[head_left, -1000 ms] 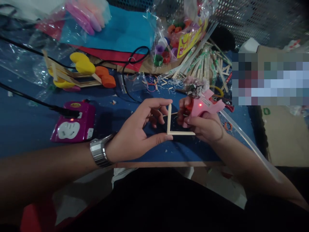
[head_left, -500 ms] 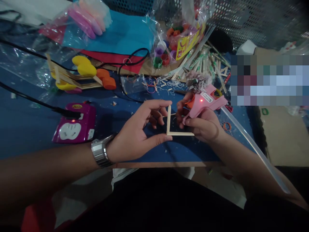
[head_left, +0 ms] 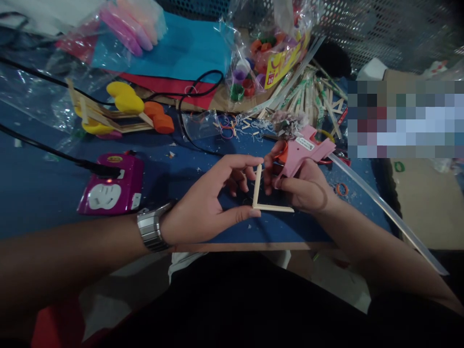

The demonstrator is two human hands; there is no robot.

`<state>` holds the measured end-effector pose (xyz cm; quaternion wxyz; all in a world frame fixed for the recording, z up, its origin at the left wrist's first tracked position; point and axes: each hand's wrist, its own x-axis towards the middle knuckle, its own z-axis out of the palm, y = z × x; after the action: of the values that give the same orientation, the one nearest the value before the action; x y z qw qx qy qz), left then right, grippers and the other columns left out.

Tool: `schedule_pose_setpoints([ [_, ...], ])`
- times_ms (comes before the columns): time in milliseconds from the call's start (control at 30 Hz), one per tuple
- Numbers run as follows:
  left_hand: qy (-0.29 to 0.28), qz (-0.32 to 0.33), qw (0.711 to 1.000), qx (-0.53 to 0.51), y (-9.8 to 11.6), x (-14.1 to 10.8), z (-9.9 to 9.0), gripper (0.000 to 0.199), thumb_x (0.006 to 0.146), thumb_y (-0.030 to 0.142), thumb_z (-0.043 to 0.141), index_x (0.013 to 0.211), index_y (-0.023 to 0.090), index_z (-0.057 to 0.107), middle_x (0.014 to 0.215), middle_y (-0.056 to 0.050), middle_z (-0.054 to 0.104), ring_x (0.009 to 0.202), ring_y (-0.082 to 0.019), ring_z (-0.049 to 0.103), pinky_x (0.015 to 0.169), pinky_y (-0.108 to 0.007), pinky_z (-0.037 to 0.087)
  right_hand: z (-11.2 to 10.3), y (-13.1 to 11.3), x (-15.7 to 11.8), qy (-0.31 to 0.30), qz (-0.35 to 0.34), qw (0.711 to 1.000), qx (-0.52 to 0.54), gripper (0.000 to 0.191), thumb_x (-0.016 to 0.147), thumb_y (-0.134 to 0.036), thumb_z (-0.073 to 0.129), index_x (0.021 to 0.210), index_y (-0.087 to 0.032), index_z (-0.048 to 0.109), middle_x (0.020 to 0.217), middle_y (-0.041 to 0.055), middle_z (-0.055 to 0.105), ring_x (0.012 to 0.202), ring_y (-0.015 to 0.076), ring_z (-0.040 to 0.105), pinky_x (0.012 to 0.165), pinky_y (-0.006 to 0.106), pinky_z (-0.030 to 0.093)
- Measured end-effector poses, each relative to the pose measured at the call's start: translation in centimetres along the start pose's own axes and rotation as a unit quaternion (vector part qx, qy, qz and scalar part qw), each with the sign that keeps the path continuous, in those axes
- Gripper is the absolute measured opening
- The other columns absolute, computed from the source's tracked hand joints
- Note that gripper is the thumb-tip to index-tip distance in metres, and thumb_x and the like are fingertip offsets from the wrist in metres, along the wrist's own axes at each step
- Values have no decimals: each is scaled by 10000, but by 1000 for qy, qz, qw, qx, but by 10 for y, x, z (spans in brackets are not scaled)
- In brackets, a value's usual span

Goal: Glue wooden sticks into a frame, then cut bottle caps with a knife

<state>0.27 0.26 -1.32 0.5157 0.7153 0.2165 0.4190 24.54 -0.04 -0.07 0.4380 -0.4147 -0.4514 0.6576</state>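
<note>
Between thumb and fingertip, my left hand (head_left: 203,203) pinches an L-shaped piece of pale wooden sticks (head_left: 256,191). One stick stands roughly upright between the fingers, and the other runs right from the lower corner. My right hand (head_left: 304,188) is closed around a pink hot glue gun (head_left: 299,150), just right of the sticks. A long clear glue stick (head_left: 387,212) trails from the gun's back over my right forearm. The gun's front end is close to a fluffy greyish clump, and its tip is hard to make out.
A purple power outlet box (head_left: 110,186) with black cables sits left. Behind it lies a stick frame with yellow hearts (head_left: 126,99). Bags of bottle caps (head_left: 242,79) and bundled sticks (head_left: 302,96) lie at the back. Cardboard (head_left: 427,208) is at right.
The L-shaped sticks have shifted slightly down and right, tilting a little clockwise. The glue gun has moved slightly left, and its red light no longer shows.
</note>
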Motion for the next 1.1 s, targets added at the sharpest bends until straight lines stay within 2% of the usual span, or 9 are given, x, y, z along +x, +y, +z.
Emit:
schedule_pose_setpoints([
  [100, -2, -3, 1000, 1, 0, 0, 0, 779, 851, 251, 930, 1524, 296, 539, 1210, -60, 661, 970, -155, 662, 837, -275, 591, 2, -2, 0, 20, 14, 1000, -1, 557, 692, -180, 881, 1175, -279, 622, 1077, 5, 686, 839, 188, 694, 727, 367, 646],
  [233, -5, -9, 1000, 1, 0, 0, -1, 791, 848, 254, 933, 1529, 301, 534, 1222, -66, 655, 983, -166, 668, 852, -291, 603, 8, -7, 2, 73, 49, 996, 19, 380, 773, -374, 893, 1081, -258, 703, 839, -10, 656, 766, 190, 672, 673, 363, 655],
  [333, -5, -12, 1000, -2, 0, 0, -1, 813, 836, 243, 942, 1534, 298, 530, 1225, -65, 647, 983, -162, 666, 870, -294, 606, 10, -8, 3, 111, 53, 992, 23, 427, 812, -568, 889, 1072, -260, 748, 728, -13, 629, 738, 202, 669, 675, 380, 670],
  [433, -6, -9, 1000, -3, 1, 0, 0, 806, 835, 241, 941, 1529, 301, 534, 1210, -58, 643, 973, -155, 661, 859, -284, 608, 7, -5, 4, 100, 52, 993, 21, 495, 787, -662, 898, 1043, -261, 762, 730, -13, 653, 684, 187, 659, 696, 391, 675],
  [600, -5, -12, 1000, -6, 3, 0, 0, 793, 841, 229, 932, 1524, 309, 538, 1198, -50, 648, 992, -158, 664, 876, -286, 610, -1, 7, 3, 65, 25, 997, -45, 429, 909, -653, 814, 880, -237, 713, 706, -17, 669, 659, 164, 682, 769, 372, 660],
  [800, -2, -13, 1000, -15, 3, 0, 0, 783, 832, 227, 937, 1509, 299, 550, 1229, -63, 652, 967, -157, 659, 896, -307, 619, -5, 7, 4, 35, 31, 995, -85, 329, 918, -479, 864, 1107, -241, 736, 841, -14, 751, 760, 159, 719, 762, 297, 606],
  [900, -2, -6, 1000, -14, 2, 0, 0, 788, 833, 239, 938, 1515, 296, 547, 1220, -63, 639, 959, -154, 652, 901, -308, 623, -3, 3, 4, 19, 32, 995, -93, 325, 932, -499, 843, 1070, -235, 713, 825, -18, 729, 698, 139, 665, 633, 253, 560],
  [1000, 0, -2, 1000, -19, 3, 0, 0, 810, 819, 218, 947, 1519, 297, 548, 1209, -62, 633, 976, -159, 655, 891, -300, 620, -1, -1, 3, 25, 36, 994, -101, 351, 930, -540, 832, 1036, -230, 706, 771, -33, 675, 584, 105, 553, 468, 214, 440],
  [1100, 2, 1, 1000, -29, 4, 1, 0, 805, 818, 190, 941, 1515, 299, 554, 1187, -58, 633, 975, -159, 656, 871, -292, 621, -2, -7, 4, 47, 33, 991, -118, 359, 932, -557, 812, 1016, -216, 737, 690, -47, 605, 528, 91, 476, 423, 206, 367],
])
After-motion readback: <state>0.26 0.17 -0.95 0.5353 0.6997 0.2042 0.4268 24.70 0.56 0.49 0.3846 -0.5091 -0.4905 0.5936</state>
